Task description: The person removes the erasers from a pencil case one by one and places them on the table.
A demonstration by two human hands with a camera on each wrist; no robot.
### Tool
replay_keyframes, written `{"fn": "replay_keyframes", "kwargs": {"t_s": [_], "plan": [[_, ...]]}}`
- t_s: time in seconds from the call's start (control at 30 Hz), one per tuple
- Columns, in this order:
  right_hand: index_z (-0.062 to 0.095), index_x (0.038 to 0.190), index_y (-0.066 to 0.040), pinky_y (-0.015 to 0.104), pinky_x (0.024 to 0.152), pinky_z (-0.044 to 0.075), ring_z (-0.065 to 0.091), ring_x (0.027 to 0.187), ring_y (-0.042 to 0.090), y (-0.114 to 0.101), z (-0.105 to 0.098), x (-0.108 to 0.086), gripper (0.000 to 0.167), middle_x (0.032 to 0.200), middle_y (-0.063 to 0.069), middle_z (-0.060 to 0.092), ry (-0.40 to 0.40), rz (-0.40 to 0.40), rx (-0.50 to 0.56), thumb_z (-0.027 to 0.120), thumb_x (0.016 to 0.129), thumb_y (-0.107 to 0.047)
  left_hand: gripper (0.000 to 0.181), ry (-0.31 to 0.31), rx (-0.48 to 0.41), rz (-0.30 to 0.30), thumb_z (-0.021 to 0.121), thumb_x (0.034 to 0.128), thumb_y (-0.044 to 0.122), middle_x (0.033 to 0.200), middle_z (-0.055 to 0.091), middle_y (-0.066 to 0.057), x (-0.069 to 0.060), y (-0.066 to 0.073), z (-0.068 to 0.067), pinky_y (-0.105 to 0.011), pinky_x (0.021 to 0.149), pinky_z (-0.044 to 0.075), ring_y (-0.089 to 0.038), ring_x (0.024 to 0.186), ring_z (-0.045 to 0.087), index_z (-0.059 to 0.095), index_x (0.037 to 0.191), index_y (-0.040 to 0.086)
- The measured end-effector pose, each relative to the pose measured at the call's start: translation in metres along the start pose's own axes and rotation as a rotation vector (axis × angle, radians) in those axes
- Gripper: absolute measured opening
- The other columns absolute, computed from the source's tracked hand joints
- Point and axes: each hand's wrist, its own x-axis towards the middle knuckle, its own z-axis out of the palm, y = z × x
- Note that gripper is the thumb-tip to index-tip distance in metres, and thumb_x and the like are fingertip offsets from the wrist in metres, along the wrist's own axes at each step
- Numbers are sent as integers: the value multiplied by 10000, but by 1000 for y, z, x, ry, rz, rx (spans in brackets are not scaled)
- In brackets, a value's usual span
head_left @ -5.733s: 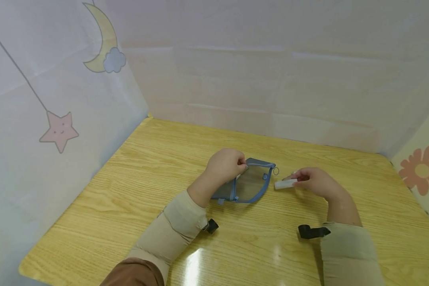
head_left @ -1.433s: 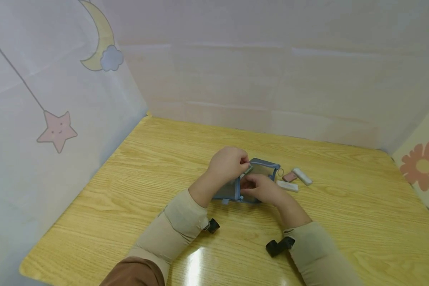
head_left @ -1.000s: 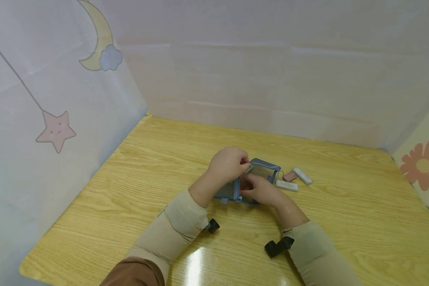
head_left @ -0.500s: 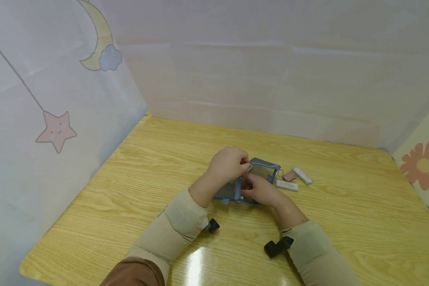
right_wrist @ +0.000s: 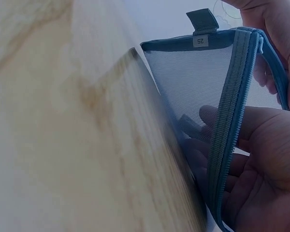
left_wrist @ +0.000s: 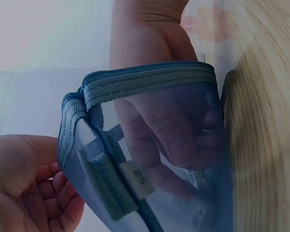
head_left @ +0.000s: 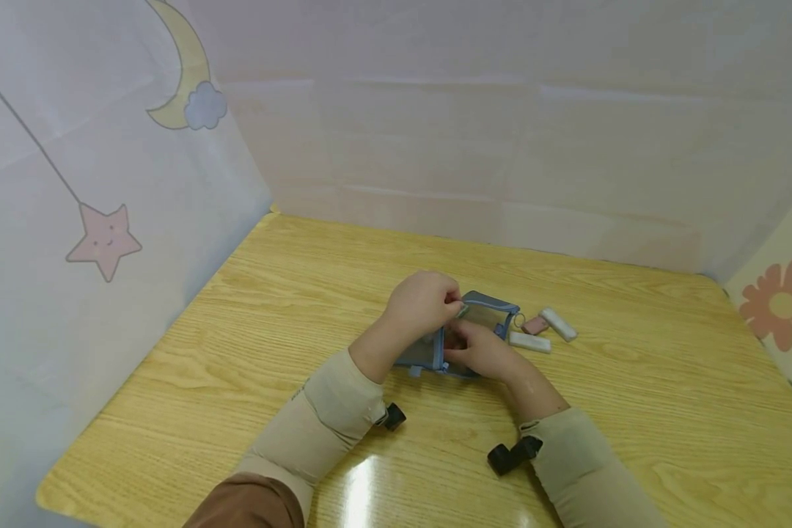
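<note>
A blue-edged mesh zip pouch [head_left: 490, 301] stands unzipped on the table. My left hand [head_left: 421, 299] pinches the upper edge of its mouth, and a small greenish bit shows at those fingertips. Through that mouth my right hand [head_left: 491, 352] reaches inside. In the left wrist view its bent fingers show through the mesh, close to a whitish object [left_wrist: 198, 210] low in the pouch. Whether they grip it cannot be made out. To the pouch's right lie two white eraser-like blocks [head_left: 530, 342] and a small pink block [head_left: 535, 325].
The wood-grain table [head_left: 290, 308] meets a pale wall sheet [head_left: 435, 147] at the back and at both sides. A metal ring [head_left: 519, 320] hangs from the pouch's right corner, close to the pink block. Black camera mounts [head_left: 515, 456] jut from both sleeves.
Earlier my right hand held a white block beside the pouch; now the blocks lie on the table and that hand is inside the pouch. Over the last second both hands have barely moved.
</note>
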Motion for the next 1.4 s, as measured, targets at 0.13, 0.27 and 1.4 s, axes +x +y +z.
{"fn": "replay_keyframes", "kwargs": {"t_s": [0.13,0.27,1.4], "plan": [[548,1105,-72,309,667,457,554,779,138,1,0,0,265,882,24,604,0,10,6,626,867,-161,144,-14,6,-1,579,889,278,743,578,124,0,1,-1,-211,567,410,-60,654,515,644,769,234],[544,1117,-71,315,672,455,554,790,144,2,-1,-1,275,892,27,605,-3,20,14,617,876,-183,150,-27,0,-4,573,894,275,733,574,123,0,3,-2,-212,562,406,-63,645,511,639,766,231],[494,1277,-102,320,755,461,565,948,178,6,0,-1,396,1134,69,590,-15,17,88,579,905,-209,130,-23,23,63,581,890,281,738,592,124,0,4,5,-195,542,405,-50,620,513,651,793,231]]}}
